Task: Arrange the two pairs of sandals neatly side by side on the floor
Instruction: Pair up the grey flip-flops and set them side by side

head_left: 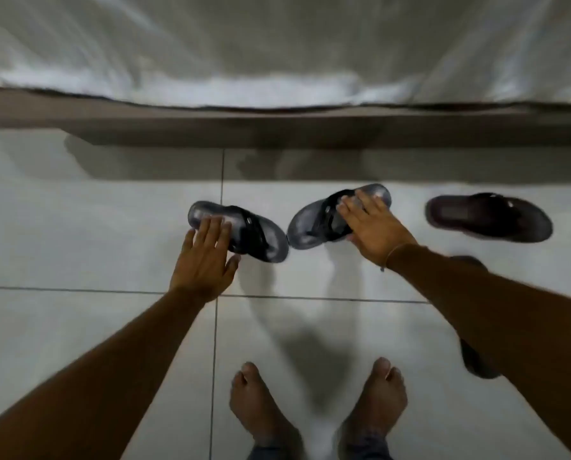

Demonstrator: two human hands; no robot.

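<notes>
Two grey sandals with black straps lie on the white tiled floor, their toes pointing towards each other. My left hand [204,260] lies over the heel of the left grey sandal [261,234], fingers on top and thumb at its near edge. My right hand [373,227] grips the right grey sandal [310,224] across its straps, and that sandal is tilted. A dark brown sandal [486,217] lies alone further right. My right forearm mostly hides a second dark sandal [476,363].
A brown ledge [277,127] runs along the far side of the floor, with pale fabric [277,44] hanging above it. My bare feet [314,410] stand at the near edge of the tiles. Open floor [78,227] stretches to the left.
</notes>
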